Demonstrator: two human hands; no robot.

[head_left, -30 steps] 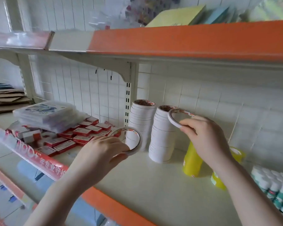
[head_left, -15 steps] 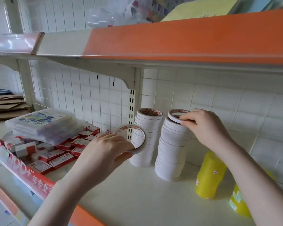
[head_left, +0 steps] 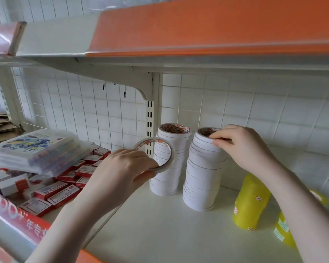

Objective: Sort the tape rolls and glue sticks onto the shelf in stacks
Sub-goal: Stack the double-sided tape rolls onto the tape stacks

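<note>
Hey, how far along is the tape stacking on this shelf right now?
Done: two tall white tape stacks, the left stack and the right stack, stand on the shelf. In hand: the right hand pinches the top roll of the right stack; the left hand holds a loose tape roll not yet stacked. Left: that roll; no glue sticks are in view.

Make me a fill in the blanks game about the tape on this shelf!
1. The left hand holds one loose ____ tape roll.
2. On the shelf stand ____ tall stacks of white tape.
3. The right hand touches the top of the right stack, beside the ____ tape stack.

Missing words: white; two; yellow
</note>
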